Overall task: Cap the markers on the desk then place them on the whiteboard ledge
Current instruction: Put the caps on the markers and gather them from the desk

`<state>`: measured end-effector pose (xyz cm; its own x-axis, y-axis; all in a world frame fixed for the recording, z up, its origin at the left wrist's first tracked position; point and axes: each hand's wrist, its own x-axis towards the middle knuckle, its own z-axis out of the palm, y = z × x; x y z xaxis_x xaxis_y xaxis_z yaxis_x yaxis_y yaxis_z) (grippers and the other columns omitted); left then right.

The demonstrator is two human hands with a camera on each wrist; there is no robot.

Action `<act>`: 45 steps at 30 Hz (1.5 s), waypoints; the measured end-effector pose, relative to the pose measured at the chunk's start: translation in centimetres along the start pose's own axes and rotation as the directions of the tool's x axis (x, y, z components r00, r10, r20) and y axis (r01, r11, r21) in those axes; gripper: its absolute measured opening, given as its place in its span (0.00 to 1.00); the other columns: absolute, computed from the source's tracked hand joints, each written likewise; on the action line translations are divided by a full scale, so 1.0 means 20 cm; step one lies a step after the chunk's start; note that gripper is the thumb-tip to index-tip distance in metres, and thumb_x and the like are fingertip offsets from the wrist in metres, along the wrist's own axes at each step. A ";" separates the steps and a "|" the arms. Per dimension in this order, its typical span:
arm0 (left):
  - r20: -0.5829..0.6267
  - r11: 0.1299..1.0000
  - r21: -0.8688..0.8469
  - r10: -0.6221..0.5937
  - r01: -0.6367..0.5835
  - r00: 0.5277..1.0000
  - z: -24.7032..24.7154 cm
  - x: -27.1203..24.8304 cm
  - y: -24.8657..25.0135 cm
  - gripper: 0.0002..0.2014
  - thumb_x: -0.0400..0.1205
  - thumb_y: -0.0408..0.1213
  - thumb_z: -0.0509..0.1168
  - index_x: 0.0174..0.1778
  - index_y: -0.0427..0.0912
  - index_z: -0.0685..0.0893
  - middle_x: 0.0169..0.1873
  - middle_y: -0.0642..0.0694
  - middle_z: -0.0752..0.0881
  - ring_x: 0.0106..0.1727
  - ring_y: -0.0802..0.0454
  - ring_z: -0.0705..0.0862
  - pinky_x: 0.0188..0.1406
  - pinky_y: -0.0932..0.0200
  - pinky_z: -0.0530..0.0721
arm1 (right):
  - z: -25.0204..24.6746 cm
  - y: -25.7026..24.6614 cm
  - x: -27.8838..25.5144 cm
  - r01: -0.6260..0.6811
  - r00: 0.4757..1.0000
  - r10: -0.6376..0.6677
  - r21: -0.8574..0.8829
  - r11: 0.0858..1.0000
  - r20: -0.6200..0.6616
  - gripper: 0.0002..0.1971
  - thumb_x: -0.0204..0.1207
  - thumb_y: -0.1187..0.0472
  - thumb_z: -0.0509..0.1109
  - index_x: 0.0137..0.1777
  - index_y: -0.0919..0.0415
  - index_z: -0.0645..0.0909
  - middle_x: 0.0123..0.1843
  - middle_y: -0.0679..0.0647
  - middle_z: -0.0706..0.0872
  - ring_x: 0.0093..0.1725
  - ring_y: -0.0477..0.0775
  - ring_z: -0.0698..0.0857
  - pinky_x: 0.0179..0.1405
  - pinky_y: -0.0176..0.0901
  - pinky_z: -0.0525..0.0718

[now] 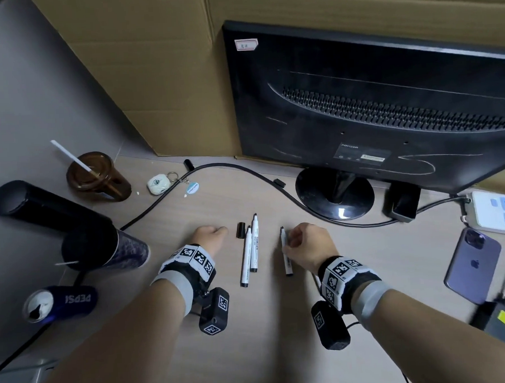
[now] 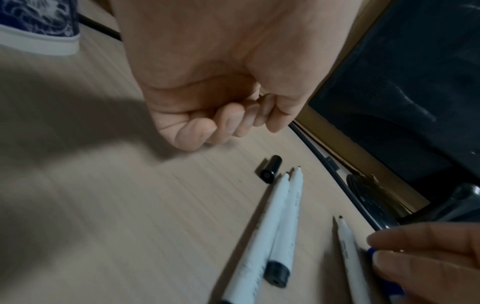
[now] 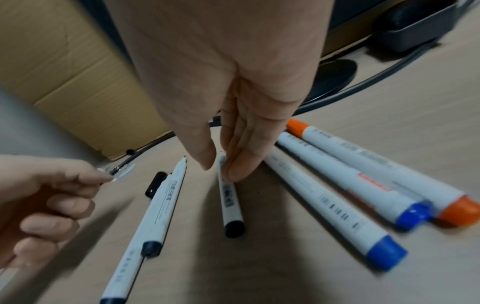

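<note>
— Forearms low over a pale wood desk [image 1: 366,273], monitor [image 1: 372,97] and cardboard at the far side.
— Right hand [image 1: 309,247] pinches an uncapped marker [image 1: 287,259]; left hand [image 1: 210,237] curled, empty, near the black cap [image 1: 240,230].

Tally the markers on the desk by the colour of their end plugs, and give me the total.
dark-ended markers: 3
blue-ended markers: 2
orange-ended marker: 1
Total: 6
</note>
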<state>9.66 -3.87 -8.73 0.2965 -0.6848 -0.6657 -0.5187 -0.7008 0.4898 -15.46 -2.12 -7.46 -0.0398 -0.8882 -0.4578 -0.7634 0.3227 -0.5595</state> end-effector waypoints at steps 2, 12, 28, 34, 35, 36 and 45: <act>0.008 1.000 -0.021 -0.001 0.001 1.000 -0.02 0.02 -0.01 0.11 0.72 0.53 0.61 0.42 0.52 0.82 0.30 0.43 0.71 0.31 0.44 0.71 0.36 0.54 0.72 | 0.04 -0.01 0.02 -0.021 1.000 0.021 -0.037 0.999 0.010 0.08 0.73 0.52 0.78 0.47 0.54 0.87 0.41 0.47 0.92 0.45 0.51 0.90 0.48 0.42 0.87; 0.022 1.000 -0.007 0.004 -0.004 1.000 -0.07 0.08 0.05 0.11 0.74 0.53 0.62 0.37 0.48 0.81 0.27 0.44 0.70 0.29 0.44 0.71 0.35 0.54 0.72 | 0.07 -0.04 0.03 -0.061 0.989 0.071 -0.080 0.995 0.132 0.10 0.79 0.53 0.73 0.42 0.58 0.90 0.38 0.52 0.91 0.42 0.55 0.90 0.43 0.43 0.88; 0.072 0.986 -0.053 0.161 -0.157 0.984 0.02 0.11 0.32 0.10 0.77 0.49 0.63 0.37 0.48 0.76 0.33 0.42 0.70 0.31 0.47 0.68 0.33 0.53 0.67 | 0.04 -0.09 -0.01 -0.104 0.959 0.131 -0.118 0.988 0.252 0.23 0.64 0.38 0.84 0.42 0.60 0.90 0.38 0.53 0.93 0.41 0.52 0.91 0.40 0.42 0.90; 0.043 0.998 0.062 0.031 -0.033 0.999 -0.01 0.09 0.06 0.10 0.74 0.55 0.60 0.40 0.55 0.81 0.31 0.43 0.77 0.30 0.45 0.74 0.35 0.55 0.73 | 0.18 -0.16 -0.02 -0.115 0.942 0.148 -0.125 0.985 0.302 0.20 0.63 0.42 0.83 0.39 0.59 0.87 0.36 0.53 0.92 0.37 0.54 0.93 0.42 0.51 0.96; 0.053 0.998 0.055 0.021 -0.024 0.998 -0.01 0.09 0.03 0.10 0.75 0.54 0.61 0.41 0.53 0.81 0.32 0.42 0.77 0.31 0.45 0.74 0.35 0.54 0.72 | 0.18 -0.17 -0.03 -0.121 0.946 0.151 -0.121 0.985 0.287 0.19 0.62 0.43 0.83 0.39 0.59 0.87 0.36 0.53 0.92 0.37 0.54 0.93 0.41 0.51 0.96; 0.062 0.999 0.037 0.016 -0.019 0.998 -0.01 0.08 0.01 0.09 0.76 0.52 0.61 0.42 0.52 0.80 0.32 0.42 0.76 0.32 0.45 0.74 0.35 0.53 0.71 | 0.19 -0.18 -0.03 -0.128 0.947 0.155 -0.112 0.985 0.282 0.18 0.62 0.45 0.83 0.38 0.59 0.87 0.36 0.54 0.92 0.37 0.55 0.94 0.40 0.51 0.96; 0.075 0.984 -0.162 0.086 -0.073 0.994 0.02 0.04 0.19 0.12 0.80 0.47 0.67 0.51 0.43 0.87 0.36 0.44 0.85 0.32 0.45 0.80 0.31 0.62 0.76 | 0.12 -0.11 -0.04 -0.182 0.958 0.124 0.213 0.960 0.258 0.16 0.65 0.45 0.77 0.41 0.59 0.85 0.39 0.57 0.94 0.40 0.60 0.95 0.46 0.61 0.96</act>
<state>7.54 -7.00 -7.68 0.1901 -0.7255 -0.6615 -0.4021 -0.6722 0.6216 -12.26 -1.39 -7.60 0.0331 -0.7266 -0.6863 -0.5886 0.5408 -0.6009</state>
